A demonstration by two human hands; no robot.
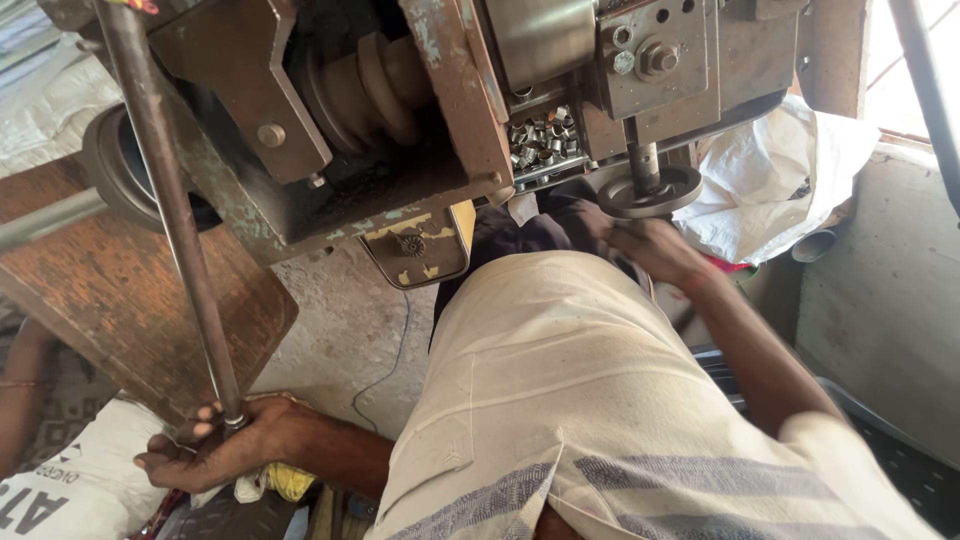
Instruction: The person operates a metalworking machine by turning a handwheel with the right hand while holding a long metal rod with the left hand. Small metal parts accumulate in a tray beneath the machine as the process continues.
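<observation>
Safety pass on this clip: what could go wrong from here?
1. The right hand rests at the handwheel close under the machine head; fingers could get pinched if anything turns.
2. The left hand grips the long steel rod at its bottom end together with a yellow rag; the rag might snag or the grip slip.

A metal workshop: a heavy, worn steel machine (400,110), a tray of small metal rings (542,140), rough concrete floor (345,330).

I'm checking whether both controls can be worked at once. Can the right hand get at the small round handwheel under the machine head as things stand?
Probably yes: the right hand is already at the handwheel, with nothing between them. The left hand grips the long rod.
</observation>
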